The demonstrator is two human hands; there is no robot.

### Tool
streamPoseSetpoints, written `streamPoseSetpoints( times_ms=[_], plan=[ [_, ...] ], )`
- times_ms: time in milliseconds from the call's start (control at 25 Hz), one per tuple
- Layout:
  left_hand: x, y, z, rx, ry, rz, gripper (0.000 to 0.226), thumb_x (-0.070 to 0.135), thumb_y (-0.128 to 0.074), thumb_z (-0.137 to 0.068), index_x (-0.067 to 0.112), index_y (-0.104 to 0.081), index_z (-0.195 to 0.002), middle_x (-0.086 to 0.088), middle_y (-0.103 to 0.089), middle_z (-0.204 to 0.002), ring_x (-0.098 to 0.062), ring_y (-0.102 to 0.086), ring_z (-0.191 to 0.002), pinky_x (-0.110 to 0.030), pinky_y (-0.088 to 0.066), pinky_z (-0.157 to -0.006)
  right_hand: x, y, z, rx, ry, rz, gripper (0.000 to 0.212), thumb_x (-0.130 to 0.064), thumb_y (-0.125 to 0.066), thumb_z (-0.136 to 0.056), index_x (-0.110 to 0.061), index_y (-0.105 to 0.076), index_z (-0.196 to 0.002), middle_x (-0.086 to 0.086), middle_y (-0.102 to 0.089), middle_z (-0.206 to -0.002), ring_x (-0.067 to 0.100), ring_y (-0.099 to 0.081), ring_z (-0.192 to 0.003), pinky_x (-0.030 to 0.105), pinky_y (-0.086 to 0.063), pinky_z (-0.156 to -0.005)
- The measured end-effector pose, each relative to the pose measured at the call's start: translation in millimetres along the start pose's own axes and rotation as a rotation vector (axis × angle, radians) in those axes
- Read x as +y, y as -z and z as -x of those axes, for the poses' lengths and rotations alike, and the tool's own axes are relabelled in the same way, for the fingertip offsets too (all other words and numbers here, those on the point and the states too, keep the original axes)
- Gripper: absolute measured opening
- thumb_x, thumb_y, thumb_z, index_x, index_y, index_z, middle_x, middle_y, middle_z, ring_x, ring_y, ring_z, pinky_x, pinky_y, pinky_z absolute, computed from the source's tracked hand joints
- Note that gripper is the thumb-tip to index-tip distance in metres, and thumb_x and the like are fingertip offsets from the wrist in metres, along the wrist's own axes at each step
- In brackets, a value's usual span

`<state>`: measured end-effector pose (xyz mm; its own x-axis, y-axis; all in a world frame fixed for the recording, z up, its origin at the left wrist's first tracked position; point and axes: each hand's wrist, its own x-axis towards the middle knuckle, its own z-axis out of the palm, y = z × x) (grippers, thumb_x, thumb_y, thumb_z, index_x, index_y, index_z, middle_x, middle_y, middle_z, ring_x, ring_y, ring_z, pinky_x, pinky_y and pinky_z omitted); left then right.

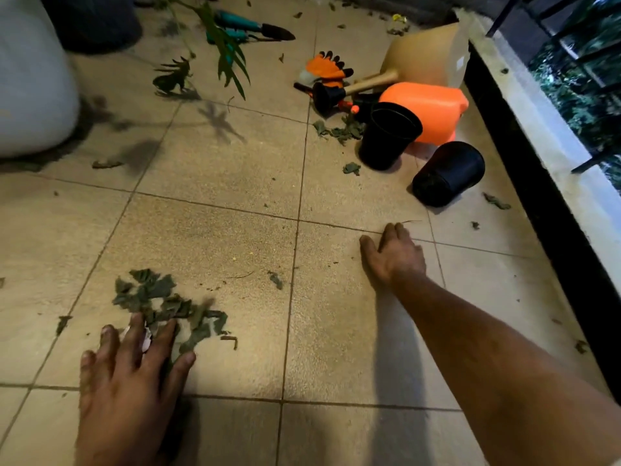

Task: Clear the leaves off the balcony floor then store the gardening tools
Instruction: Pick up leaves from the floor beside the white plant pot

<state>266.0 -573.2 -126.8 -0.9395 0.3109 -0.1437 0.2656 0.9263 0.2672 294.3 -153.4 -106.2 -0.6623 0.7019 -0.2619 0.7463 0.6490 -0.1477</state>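
On tiled floor, left hand flat — fingers touching leaves, right hand outstretched

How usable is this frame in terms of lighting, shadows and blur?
Head view: warm, uneven light with dim corners; hard shadows under the right hand and plant frond; the leaf pile by the left hand is slightly motion-smeared; the ledge bows from wide-angle distortion.

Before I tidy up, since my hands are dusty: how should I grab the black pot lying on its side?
Take the tipped pot by its rim, which faces down-left toward your right hand. Reach in from that side and hook fingers inside the mouth; its smooth round body offers less hold.
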Motion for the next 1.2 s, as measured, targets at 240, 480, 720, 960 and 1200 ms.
streamPoseSetpoints(
  times_ms=[240, 480, 720, 960, 1200],
  plan=[
    [-17.7, 47.9, -8.1, 0.134, 0.245, 0.332, 0.050, 0.058, -0.049, -0.094, 0.034, -0.060, -0.137, -0.002, -0.028, -0.165, -0.026, -0.009, -0.154, -0.048, -0.010, -0.125, -124.7, -54.0, 127.5, -0.123, 0.527, -0.152, 0.069, -0.058, -0.006, -0.105, -0.022, -0.015, -0.164, -0.004, -0.006, -0.171, 0.012, 0.002, -0.158, 0.044, -0.001, -0.129],
    [-106.8, 84.0, -37.4, 0.248, 0.400, 0.246, 0.063, 0.048, -0.050, -0.100, 0.019, -0.036, -0.155, -0.006, -0.021, -0.167, -0.030, -0.011, -0.155, -0.048, -0.014, -0.125, -194.1, -56.8, 129.4, -0.085, 0.516, -0.234, 0.054, -0.035, -0.031, -0.110, -0.014, -0.031, -0.159, 0.007, -0.023, -0.169, 0.023, -0.018, -0.156, 0.046, -0.014, -0.127],
    [-168.2, 101.4, -57.2, 0.005, 0.388, 0.164, 0.085, 0.057, -0.050, -0.097, 0.017, -0.012, -0.161, -0.003, -0.001, -0.170, -0.026, -0.002, -0.156, -0.046, -0.006, -0.126, -246.1, -64.0, 173.0, -0.191, 0.625, -0.160, 0.052, -0.039, -0.033, -0.109, -0.018, -0.035, -0.157, 0.003, -0.038, -0.162, 0.023, -0.042, -0.143, 0.037, -0.037, -0.116],
    [-176.0, 102.8, -93.2, -0.092, 0.308, 0.178, 0.088, 0.057, -0.053, -0.096, 0.017, -0.010, -0.161, -0.002, -0.001, -0.170, -0.024, -0.007, -0.155, -0.046, -0.013, -0.126, -304.3, -66.6, 174.0, -0.307, 0.701, -0.037, 0.063, -0.048, -0.033, -0.107, -0.024, -0.016, -0.162, 0.005, -0.009, -0.171, 0.028, -0.015, -0.156, 0.053, -0.024, -0.124],
    [-169.0, 96.6, -98.6, -0.141, 0.246, 0.051, 0.076, 0.065, -0.033, -0.099, 0.023, -0.018, -0.160, -0.002, -0.012, -0.169, -0.025, -0.012, -0.154, -0.048, -0.010, -0.126, -326.9, -58.9, 187.1, -0.303, 0.777, 0.310, 0.042, -0.039, -0.035, -0.105, -0.017, -0.054, -0.136, 0.008, -0.053, -0.139, 0.029, -0.054, -0.124, 0.043, -0.047, -0.101]
  ],
)
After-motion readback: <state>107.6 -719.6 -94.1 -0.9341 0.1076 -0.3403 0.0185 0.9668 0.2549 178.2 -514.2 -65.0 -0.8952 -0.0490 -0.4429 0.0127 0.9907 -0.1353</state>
